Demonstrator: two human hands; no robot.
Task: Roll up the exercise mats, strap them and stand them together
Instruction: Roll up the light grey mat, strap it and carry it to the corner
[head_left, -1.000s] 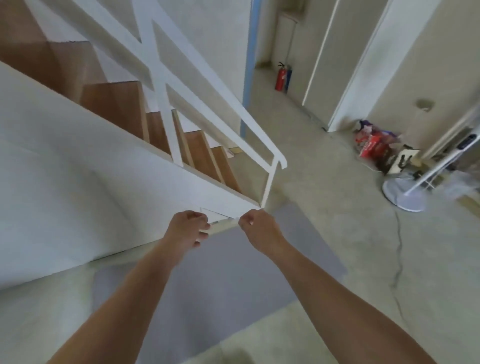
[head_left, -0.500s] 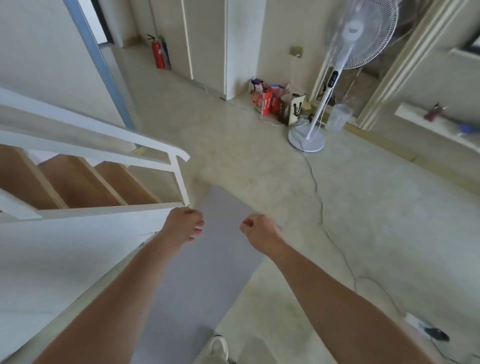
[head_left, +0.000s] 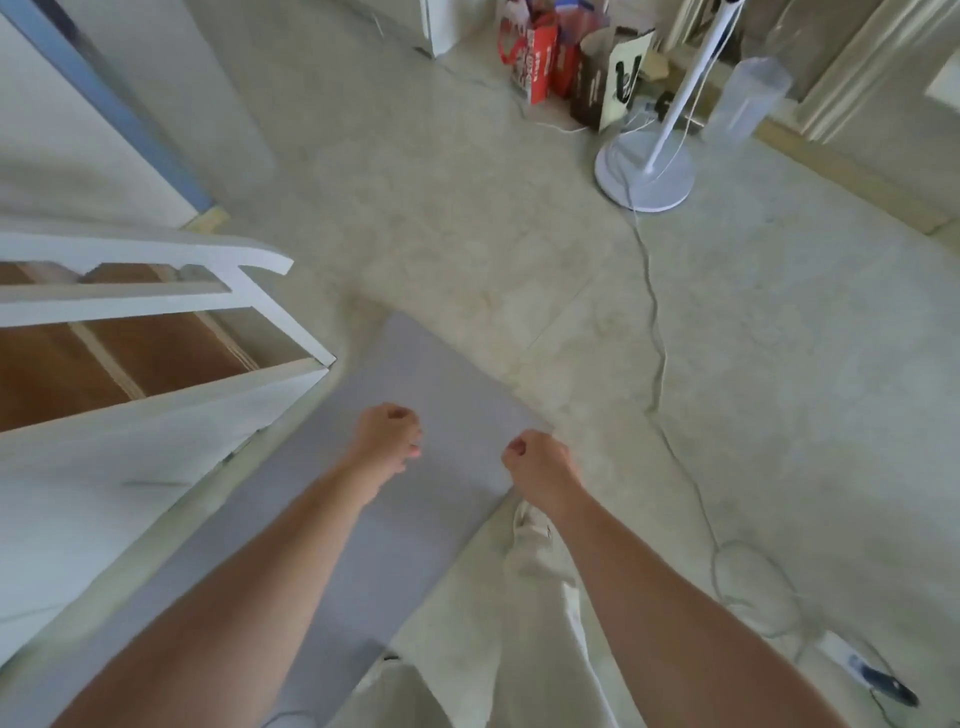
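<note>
Head has tipped down: only the fan base (head_left: 644, 171) shows, well off from the staircase (head_left: 156, 364). Left grip (head_left: 387, 436) and right grip (head_left: 535, 462) are curled and empty over the grey mat (head_left: 426, 374), which lies flat along the staircase foot. Watch the fan cord (head_left: 655, 322) beyond; your foot could snag it.

The pale floor (head_left: 779, 364) carries a grey mat (head_left: 415, 374) lying flat at its centre. A white fan base (head_left: 644, 174) stands at one o'clock, bags (head_left: 540, 57) at twelve. A white cable (head_left: 655, 332) trails toward a power strip (head_left: 841, 652) at four o'clock.
</note>
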